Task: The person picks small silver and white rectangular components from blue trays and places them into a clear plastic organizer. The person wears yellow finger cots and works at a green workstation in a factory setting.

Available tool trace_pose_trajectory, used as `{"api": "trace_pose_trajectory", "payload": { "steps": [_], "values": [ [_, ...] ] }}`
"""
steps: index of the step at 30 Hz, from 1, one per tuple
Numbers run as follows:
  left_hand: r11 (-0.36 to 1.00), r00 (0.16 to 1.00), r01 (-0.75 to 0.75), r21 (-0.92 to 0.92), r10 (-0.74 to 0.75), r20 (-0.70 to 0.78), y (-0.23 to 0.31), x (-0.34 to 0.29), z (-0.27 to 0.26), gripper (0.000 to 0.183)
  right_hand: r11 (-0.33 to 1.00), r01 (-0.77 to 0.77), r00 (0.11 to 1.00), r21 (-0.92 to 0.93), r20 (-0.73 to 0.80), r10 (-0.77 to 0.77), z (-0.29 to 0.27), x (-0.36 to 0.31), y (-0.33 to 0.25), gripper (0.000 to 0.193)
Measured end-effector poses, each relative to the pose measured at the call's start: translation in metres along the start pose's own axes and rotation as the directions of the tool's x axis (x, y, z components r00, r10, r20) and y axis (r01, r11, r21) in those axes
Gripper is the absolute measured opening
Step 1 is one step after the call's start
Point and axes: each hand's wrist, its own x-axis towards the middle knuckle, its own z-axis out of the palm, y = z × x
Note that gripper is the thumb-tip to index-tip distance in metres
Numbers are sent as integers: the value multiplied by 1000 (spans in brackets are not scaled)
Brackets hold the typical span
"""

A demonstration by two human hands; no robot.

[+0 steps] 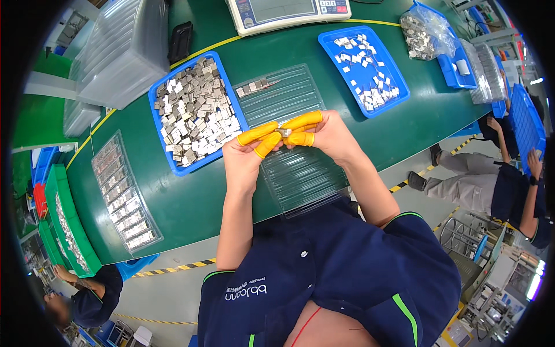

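- The fingers (258, 134) of the left hand (241, 159) are wearing yellow covers, and they are pinching one end of a small metal piece (283, 133).
- The right hand (336, 137) is pinching the other end, also with yellow covers on, so both hands are holding the one piece between them.
- The small metal piece is sitting up over a clear ridged tray (306, 173), which is lying on the green desk (193, 202).
- A short row of metal pieces (254, 87) is lying in the far left part of that clear tray.
- Just to the left, a blue tray (202, 162) is holding a big, messy heap of metal pieces (199, 115).
- Farther left, another clear tray (140, 194) is holding many pieces in neat rows.
- Over on the right, a second blue tray (394, 69) is holding little white pieces (381, 95) with thin wires.
- Past the trays, a white scale (289, 13) is standing on the desk.
- A tall stack of clear trays (124, 52) is standing at the far left, and a black thing (181, 41) is lying beside it.
- At the far right, a plastic bag (419, 37) is holding more small pieces.
- Away from the desk's near edge, a person on the right (503, 191) is holding a blue crate (527, 127).
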Motion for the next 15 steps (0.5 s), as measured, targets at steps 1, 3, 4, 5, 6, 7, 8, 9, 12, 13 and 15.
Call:
{"api": "trace_pose_trajectory", "payload": {
  "steps": [1, 3, 4, 5, 6, 7, 8, 9, 12, 13, 15],
  "values": [
    [999, 999, 29, -31, -27, 39, 0, 0, -1, 25, 1000, 0, 1000, -16, 24, 1, -4, 0, 2, 26],
    [999, 998, 47, -8, -47, 37, 3, -1, 1, 23, 999, -31, 999, 23, 42, 30, -6, 0, 4, 26],
    [998, 998, 56, 2, -56, 36, 3, -2, 3, 23, 998, -47, 998, 41, 51, 45, -8, 0, 5, 27],
    [998, 997, 56, 7, -56, 46, 2, -2, 3, 22, 997, -49, 997, 53, 69, 45, -10, 1, 5, 26],
    [999, 997, 54, 11, -54, 55, 0, -3, 3, 22, 997, -51, 995, 63, 90, 45, -12, 2, 6, 25],
    [999, 997, 51, 15, -52, 62, -1, -4, 3, 21, 996, -54, 993, 74, 111, 45, -14, 2, 6, 24],
    [999, 996, 51, 6, -51, 75, -2, -4, 4, 22, 996, -58, 993, 66, 109, 51, -15, 2, 7, 23],
    [999, 995, 52, -3, -51, 89, -3, -4, 5, 22, 996, -63, 993, 58, 106, 57, -16, 1, 7, 23],
    [998, 993, 42, -54, -35, 111, -4, -5, 2, 23, 998, -62, 995, 26, 73, 60, -8, -3, 1, 21],
    [997, 993, 35, -75, -26, 116, -5, -4, 1, 23, 998, -57, 997, 14, 59, 56, -4, -3, -3, 20],
    [990, 999, -32, -135, 36, 28, -6, -3, 5, 25, 998, 32, 999, -50, 10, -31, 4, 3, -9, 19]
  ]
}}
